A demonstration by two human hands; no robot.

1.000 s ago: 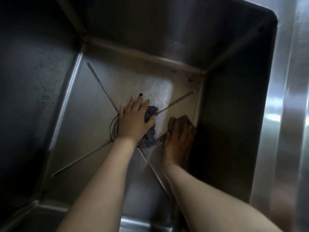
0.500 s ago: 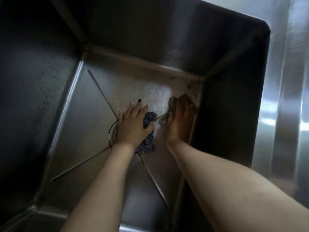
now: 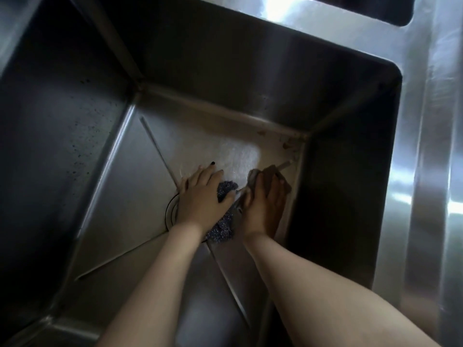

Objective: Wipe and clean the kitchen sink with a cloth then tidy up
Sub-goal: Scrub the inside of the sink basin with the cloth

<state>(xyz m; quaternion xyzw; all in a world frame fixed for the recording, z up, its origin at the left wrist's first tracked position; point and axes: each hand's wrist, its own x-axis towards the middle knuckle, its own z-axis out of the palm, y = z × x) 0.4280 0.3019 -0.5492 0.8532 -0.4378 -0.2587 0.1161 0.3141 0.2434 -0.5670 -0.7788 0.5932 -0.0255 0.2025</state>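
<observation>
Steel sink (image 3: 75, 146): left hand (image 3: 200, 199) flat on scourer (image 3: 226, 187), right hand (image 3: 263, 209) on cloth (image 3: 268, 171).

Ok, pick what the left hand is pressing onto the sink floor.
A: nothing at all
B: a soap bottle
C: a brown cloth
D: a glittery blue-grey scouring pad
D: the left hand lies flat on the scouring pad next to the drain, while the brown cloth is under the right hand.
</observation>
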